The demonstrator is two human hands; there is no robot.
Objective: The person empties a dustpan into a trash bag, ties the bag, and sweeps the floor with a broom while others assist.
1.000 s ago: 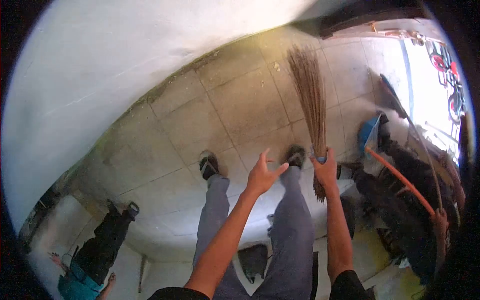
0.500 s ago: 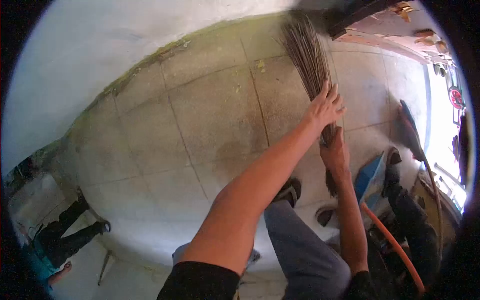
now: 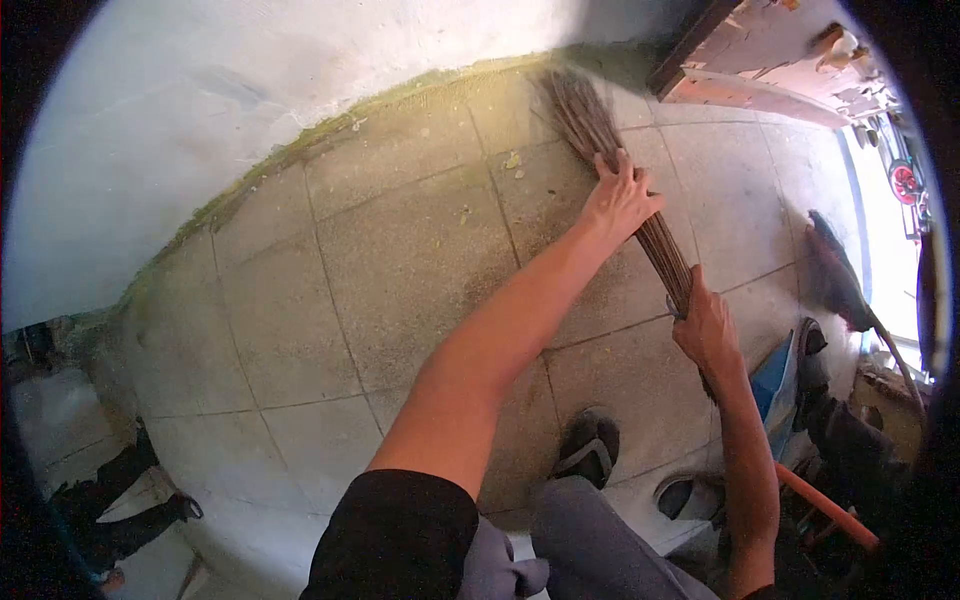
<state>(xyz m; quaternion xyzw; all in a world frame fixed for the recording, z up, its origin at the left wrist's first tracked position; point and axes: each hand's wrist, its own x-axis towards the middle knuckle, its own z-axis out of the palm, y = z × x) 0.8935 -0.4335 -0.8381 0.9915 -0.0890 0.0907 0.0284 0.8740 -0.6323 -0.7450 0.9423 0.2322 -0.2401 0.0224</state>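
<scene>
A stick broom [image 3: 662,250] slants across the tiled floor, its blurred bristle end up near the foot of the wall. My left hand [image 3: 618,200] grips the bundle partway up, just below the spread bristles. Lower down, my right hand [image 3: 708,322] is closed round the handle end, near its binding. Small yellowish bits [image 3: 513,160] lie on the tiles left of the bristles.
White wall [image 3: 200,150] with a mossy lower edge. A worn wooden piece [image 3: 750,60] stands at upper right. Right side: another broom [image 3: 838,268], a blue dustpan [image 3: 772,382] with an orange handle [image 3: 828,508], and people's feet. Another person's legs [image 3: 130,510] show lower left.
My left hand, open and off the broom at first, has reached over and taken hold of it. The bristles have shifted left, and the view has moved nearer the floor.
</scene>
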